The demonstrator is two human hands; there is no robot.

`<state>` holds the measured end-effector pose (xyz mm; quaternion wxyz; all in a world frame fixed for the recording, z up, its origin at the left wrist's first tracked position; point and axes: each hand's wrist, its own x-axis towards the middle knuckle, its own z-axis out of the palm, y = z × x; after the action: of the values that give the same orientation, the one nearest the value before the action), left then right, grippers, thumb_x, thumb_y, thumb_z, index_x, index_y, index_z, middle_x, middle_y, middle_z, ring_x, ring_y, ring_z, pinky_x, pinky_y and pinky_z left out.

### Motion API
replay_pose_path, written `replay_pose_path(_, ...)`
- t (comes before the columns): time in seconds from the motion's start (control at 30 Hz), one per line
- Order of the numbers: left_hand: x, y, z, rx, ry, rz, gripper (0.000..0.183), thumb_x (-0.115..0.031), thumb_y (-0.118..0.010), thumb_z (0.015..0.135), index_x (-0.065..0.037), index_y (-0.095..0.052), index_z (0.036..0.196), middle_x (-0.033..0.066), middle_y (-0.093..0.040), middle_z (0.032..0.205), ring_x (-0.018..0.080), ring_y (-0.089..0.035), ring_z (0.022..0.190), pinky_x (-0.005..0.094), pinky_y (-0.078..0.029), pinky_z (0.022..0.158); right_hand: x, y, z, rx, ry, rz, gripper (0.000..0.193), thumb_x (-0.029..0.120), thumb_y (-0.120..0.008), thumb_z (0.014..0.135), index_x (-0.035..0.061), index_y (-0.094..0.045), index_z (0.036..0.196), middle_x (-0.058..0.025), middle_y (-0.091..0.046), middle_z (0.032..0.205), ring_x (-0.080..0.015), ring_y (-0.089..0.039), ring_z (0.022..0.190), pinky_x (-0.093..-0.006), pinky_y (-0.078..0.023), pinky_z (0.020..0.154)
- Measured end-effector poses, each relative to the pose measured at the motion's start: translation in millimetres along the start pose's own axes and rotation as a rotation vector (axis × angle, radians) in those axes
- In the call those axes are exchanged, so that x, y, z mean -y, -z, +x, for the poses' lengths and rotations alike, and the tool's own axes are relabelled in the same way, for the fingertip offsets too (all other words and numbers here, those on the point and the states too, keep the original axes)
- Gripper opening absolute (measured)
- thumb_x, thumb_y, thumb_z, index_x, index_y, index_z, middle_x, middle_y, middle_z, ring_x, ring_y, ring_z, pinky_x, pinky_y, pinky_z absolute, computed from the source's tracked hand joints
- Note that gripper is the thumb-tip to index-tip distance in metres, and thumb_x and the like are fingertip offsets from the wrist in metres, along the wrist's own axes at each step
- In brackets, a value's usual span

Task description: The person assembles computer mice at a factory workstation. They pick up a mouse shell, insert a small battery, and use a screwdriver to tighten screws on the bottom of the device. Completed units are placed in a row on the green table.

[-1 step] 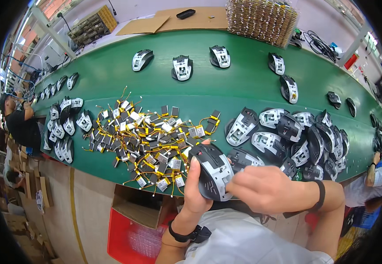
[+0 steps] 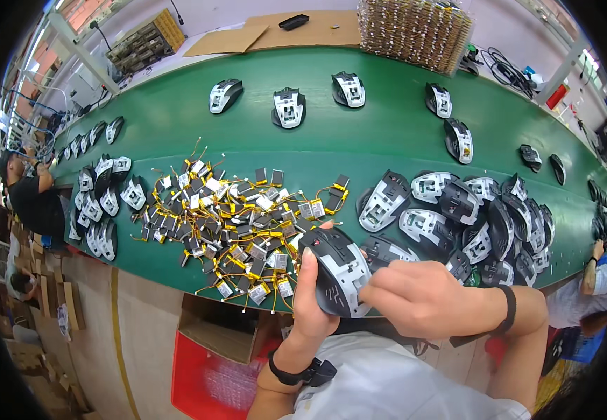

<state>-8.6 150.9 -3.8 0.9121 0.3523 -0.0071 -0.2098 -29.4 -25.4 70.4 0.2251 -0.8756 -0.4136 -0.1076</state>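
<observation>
My left hand point(image 2: 310, 301) grips a half-assembled computer mouse point(image 2: 340, 269), black and silver-grey, tilted over the bench's front edge. Its thumb lies along the left side, and a fingertip shows at the upper end. My right hand point(image 2: 415, 297) is closed, its fingers bunched against the mouse's lower right edge; whatever they pinch, if anything, is hidden. Left of the held mouse spreads a heap of small battery packs point(image 2: 247, 234), silver and black with yellow tape and thin wires. To the right lies a pile of similar mice point(image 2: 433, 231), some resting on others.
The green bench point(image 2: 247, 143) carries several separate mice, including one at the back point(image 2: 289, 108), and a cluster at left point(image 2: 109, 199). A stack of trays point(image 2: 415, 35) stands behind. Below are a cardboard box point(image 2: 216, 336) and a red bin point(image 2: 191, 381). Other people sit at both sides.
</observation>
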Motion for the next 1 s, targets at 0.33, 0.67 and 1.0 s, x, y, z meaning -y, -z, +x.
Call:
replay_pose_path(0.33,7.9,-8.8,3.6,-0.161,-0.056,0.019,0.058,-0.049,-0.026,0.103,-0.007,-0.039,0.140,0.0163,-0.063,0.106,0.0204,-0.064,0.092,0.0336,-0.053,0.081,14.5,-9.8,-3.5,-0.120,-0.055,-0.223,0.028,0.010,-0.062,0.060,-0.0032,-0.062,0.085,-0.0037,-0.047,0.074,-0.0142,-0.049,0.062,-0.0250,-0.041,0.049)
replay_pose_path(0.67,11.7,-5.7,5.8,-0.142,-0.057,0.023,0.057,-0.048,-0.027,0.103,-0.007,-0.038,0.141,0.0164,-0.062,0.108,0.0199,-0.063,0.094,0.0328,-0.052,0.082,13.2,-13.7,-5.6,-0.089,-0.145,-0.167,0.016,0.008,-0.061,0.061,0.0018,-0.054,0.073,-0.0045,-0.044,0.072,-0.0152,-0.049,0.060,-0.0272,-0.043,0.048)
replay_pose_path(1.0,9.5,-8.6,6.5,-0.132,-0.012,0.040,0.056,-0.049,-0.026,0.103,-0.008,-0.038,0.140,0.0152,-0.063,0.107,0.0192,-0.063,0.094,0.0319,-0.052,0.081,-0.3,-6.4,-1.6,-0.019,-0.062,-0.015,0.015,0.008,-0.062,0.063,0.0026,-0.050,0.071,-0.0058,-0.045,0.073,-0.0172,-0.050,0.062,-0.0291,-0.044,0.047)
